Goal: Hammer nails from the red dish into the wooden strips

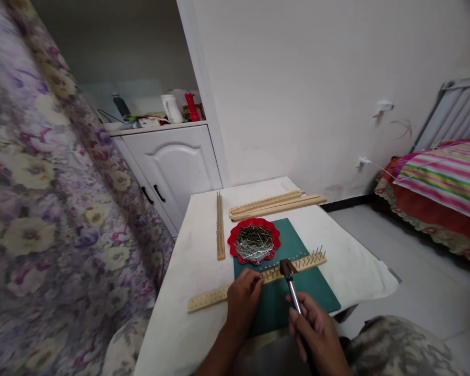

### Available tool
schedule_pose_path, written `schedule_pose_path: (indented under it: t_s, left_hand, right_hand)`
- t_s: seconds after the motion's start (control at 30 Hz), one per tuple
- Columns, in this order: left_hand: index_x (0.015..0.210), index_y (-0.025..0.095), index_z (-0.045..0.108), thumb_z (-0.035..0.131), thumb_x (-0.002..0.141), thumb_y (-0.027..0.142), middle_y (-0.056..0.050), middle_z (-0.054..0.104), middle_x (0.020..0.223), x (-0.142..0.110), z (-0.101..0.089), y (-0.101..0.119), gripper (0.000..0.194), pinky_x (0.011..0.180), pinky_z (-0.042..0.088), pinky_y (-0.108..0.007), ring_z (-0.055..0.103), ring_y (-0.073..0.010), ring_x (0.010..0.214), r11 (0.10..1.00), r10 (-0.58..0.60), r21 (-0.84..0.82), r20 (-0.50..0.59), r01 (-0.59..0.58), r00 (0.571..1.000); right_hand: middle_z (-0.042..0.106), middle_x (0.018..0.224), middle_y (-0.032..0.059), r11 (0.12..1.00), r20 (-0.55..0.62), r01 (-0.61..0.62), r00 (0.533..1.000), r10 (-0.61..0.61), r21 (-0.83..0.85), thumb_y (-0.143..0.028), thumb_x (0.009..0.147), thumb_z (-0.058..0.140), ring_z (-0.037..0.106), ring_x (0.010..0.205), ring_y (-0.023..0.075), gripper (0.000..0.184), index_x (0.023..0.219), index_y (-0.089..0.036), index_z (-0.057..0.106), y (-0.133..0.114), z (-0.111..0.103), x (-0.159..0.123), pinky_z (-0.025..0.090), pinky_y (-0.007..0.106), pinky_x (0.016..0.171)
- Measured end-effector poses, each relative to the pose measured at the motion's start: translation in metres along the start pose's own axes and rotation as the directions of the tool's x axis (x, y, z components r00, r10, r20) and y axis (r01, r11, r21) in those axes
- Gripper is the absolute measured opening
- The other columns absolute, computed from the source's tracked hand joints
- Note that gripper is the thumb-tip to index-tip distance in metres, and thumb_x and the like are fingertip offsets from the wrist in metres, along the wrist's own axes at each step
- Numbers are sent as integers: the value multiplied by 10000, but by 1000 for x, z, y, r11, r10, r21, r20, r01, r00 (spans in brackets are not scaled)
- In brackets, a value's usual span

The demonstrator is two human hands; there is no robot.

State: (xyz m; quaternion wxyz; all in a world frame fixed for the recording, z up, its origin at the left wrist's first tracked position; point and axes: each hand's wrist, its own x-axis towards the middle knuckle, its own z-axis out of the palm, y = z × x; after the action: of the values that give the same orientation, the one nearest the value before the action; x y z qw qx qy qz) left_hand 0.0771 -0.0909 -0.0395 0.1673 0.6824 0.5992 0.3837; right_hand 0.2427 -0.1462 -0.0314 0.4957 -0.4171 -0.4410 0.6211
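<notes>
My right hand (313, 329) is wrapped round the handle of a hammer (293, 291), its dark head over the wooden strip. The pale strip (208, 299) lies slantwise across a green mat (272, 308); several nails (316, 255) stand up from its right part, and small holes dot its left end. My left hand (243, 295) rests at the strip, left of the hammer head, thumb and fingertips pinched on a nail, mostly hidden by the fingers. Just beyond, a red scalloped bowl (232, 241) holds a heap of loose nails (254, 243).
On the white table (172, 282), another strip with nails (220, 230) lies left of the bowl, and more wooden strips (276, 205) lie at the back. A white cabinet (180, 167) and flowered curtain (62, 235) are to the left, a bed (442, 183) to the right.
</notes>
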Motion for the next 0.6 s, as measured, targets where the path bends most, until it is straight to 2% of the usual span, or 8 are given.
schedule_pose_path:
  t_s: [0.2,0.37,0.6]
  left_hand:
    - [754,196,628,490,816,245,4,588,735,2,3,-1,158,606,388,-225,545,-127,645,1000,-7,7,24,7,1000]
    - [719,193,626,497,793,204,7,581,725,1,4,-4,149,585,360,-212,535,-119,647,1000,-11,16,24,10,1000]
    - [666,184,587,481,793,188,12,568,700,1,6,-7,165,571,334,-207,514,-115,633,999,0,32,25,-1,1000]
  right_hand:
    - [559,515,-87,999,129,-39,991,37,13,-547,821,531,324,234,17,377,919,-188,469,0,8,3,155,137,287]
    - [550,529,-95,998,184,-51,982,43,39,-536,838,513,304,231,5,372,954,-188,451,5,15,5,155,126,274]
    - [541,519,-95,998,183,-58,981,59,-9,-563,835,494,287,230,9,387,935,-192,447,4,21,6,139,132,273]
